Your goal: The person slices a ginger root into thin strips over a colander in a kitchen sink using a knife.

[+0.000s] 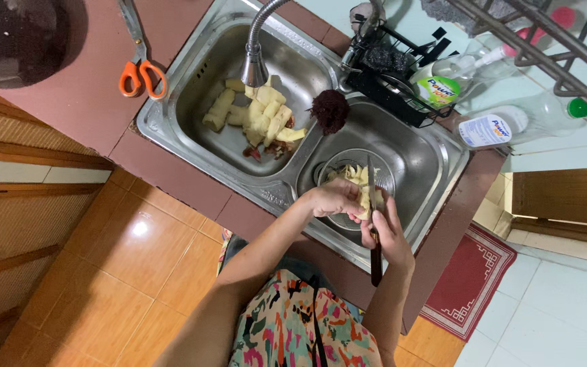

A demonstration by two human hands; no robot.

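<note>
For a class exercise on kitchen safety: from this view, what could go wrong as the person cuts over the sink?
1. The knife in the right hand lies close against the left hand holding the pale piece; a slip could cut fingers.
2. Cut pieces might miss the strainer and land in the sink.

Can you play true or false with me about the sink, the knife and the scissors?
1. The right hand holds a knife. True.
2. The scissors lie in the sink. False: they lie on the counter beside it.
3. The left hand holds a pale piece over a strainer. True.
4. The left basin is empty. False: pale peeled pieces lie in it.
5. The scissors have green handles. False: orange.
</note>
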